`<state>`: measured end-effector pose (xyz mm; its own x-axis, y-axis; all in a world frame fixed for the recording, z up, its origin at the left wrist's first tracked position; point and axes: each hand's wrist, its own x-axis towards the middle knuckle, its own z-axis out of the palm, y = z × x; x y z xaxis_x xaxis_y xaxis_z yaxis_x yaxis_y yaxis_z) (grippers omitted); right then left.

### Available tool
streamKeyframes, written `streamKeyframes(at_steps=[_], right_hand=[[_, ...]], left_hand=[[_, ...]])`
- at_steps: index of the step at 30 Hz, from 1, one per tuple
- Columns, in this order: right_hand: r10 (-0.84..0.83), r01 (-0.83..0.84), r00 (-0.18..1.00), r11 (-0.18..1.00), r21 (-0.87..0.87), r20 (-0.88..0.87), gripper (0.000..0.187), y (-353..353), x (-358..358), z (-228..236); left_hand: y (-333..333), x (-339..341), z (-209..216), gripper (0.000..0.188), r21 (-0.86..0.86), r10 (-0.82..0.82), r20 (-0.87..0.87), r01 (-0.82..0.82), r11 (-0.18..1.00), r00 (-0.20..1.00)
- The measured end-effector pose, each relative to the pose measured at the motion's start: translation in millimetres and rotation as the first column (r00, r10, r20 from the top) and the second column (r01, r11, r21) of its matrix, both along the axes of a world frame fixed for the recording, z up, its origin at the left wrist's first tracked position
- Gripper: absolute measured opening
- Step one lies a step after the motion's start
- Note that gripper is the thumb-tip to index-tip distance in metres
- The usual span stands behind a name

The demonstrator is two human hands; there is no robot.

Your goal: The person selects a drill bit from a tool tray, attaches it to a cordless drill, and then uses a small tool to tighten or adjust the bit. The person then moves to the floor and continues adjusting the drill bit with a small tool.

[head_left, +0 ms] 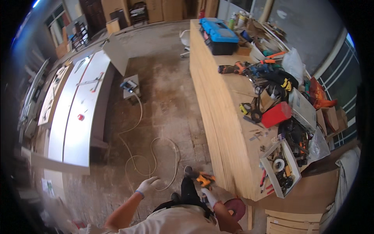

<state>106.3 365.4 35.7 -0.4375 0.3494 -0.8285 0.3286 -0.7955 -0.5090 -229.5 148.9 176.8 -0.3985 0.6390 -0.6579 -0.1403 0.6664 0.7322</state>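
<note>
My left hand (149, 184), in a pale work glove with a blue cuff, hangs over the floor left of my legs. Its fingers are stretched out and nothing is in them. Low by the near end of the wooden stack, my right hand (209, 196), also gloved, is closed round an orange cordless drill (205, 179). The drill is beside my forward leg; the grip is partly hidden by the glove. A pale hose (155, 162) lies in loops on the floor just beyond my left hand.
On my right, a tall stack of wooden boards (218, 128) carries a blue toolbox (219, 30), another drill (233, 68), a red box (276, 114) and a tray of small tools (295, 180). White panels (80, 134) lie at left. The hose leads to a small stool (131, 86).
</note>
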Motion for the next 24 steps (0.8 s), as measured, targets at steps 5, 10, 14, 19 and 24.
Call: streamKeyframes(at_steps=[5, 10, 14, 19, 24], right_hand=[[0.316, -0.106, 0.916, 0.785, 0.610, -0.248, 0.030, 83.5, -195.2, 183.7], [0.272, -0.173, 0.641, 0.962, 0.210, -0.717, 0.043, 167.6, -309.8, 271.1], [-0.056, -0.380, 0.438, 0.893, -0.241, -0.897, 0.068, 216.0, -389.2, 268.9], [0.039, -0.356, 0.475, 0.922, -0.151, -0.879, 0.069, 270.6, -500.8, 282.1], [-0.315, -0.433, 0.385, 0.769, -0.471, -0.868, 0.066, 314.1, -596.9, 270.1]], left_hand=[[197.9, -60.0, 81.0, 0.091, 0.655, 0.151, 0.340, -0.349, 0.670, 0.928], [291.0, -135.6, 190.0, 0.023, 0.713, 0.164, 0.566, -0.579, 0.396, 0.808], [343.2, -210.8, 194.8, 0.012, 0.751, 0.034, 0.591, -0.565, 0.341, 0.806], [405.3, -323.4, 199.9, 0.017, 0.806, 0.082, 0.485, -0.481, 0.345, 0.871], [474.4, -429.7, 179.9, 0.016, 0.794, 0.098, 0.399, -0.397, 0.460, 0.912]])
